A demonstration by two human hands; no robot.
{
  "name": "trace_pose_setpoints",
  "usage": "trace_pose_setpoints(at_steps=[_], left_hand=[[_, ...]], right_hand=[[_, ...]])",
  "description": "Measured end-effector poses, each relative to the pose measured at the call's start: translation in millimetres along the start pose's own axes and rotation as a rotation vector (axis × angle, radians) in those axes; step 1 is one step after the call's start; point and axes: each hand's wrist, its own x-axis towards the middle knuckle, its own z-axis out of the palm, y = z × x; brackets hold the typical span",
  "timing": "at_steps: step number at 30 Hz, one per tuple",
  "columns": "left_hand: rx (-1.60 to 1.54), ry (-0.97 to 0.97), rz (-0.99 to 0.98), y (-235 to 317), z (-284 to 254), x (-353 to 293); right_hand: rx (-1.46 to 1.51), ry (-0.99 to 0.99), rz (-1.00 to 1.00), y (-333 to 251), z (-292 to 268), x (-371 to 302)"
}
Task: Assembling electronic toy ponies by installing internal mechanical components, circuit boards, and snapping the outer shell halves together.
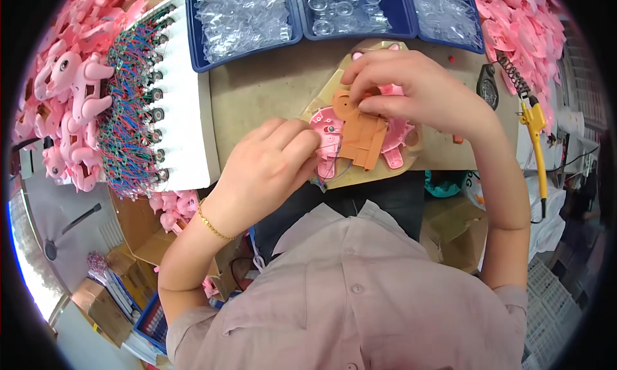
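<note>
A pink plastic toy half-shell point(326, 127), hollow side up, lies on a tan board point(379, 175) in front of me. An orange flat template-like piece point(363, 135) rests over its middle, with pink leg parts showing below and beside it. My left hand point(267, 161) has its fingers curled at the shell's left edge, near thin blue and dark wires point(339, 164). Above the upper part of the orange piece, my right hand point(411, 90) has thumb and fingers bent close together. Whatever the right fingertips hold is too small or hidden to make out.
Blue bins point(302, 36) of clear plastic parts line the far edge. On the left, a white rack point(193, 106) carries bundled coloured wires point(132, 106) beside piled pink toys point(71, 94). A yellow tool point(533, 123) hangs at right near more pink shells point(514, 29).
</note>
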Motion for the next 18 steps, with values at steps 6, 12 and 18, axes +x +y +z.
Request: trace_pose_setpoints(at_steps=[6, 12, 18], left_hand=[[0.115, -0.059, 0.088, -2.6, -20.4, 11.5], [-0.193, 0.304, -0.26, 14.5, -66.4, 30.1], [-1.245, 0.428, -0.443, 12.9, 1.9, 14.2]], right_hand=[[-0.111, 0.086, -0.02, -16.5, -4.9, -1.3], [0.044, 0.407, 0.093, -45.3, -39.5, -12.6], [-0.18, 0.646, 0.259, -49.5, 12.4, -73.1]])
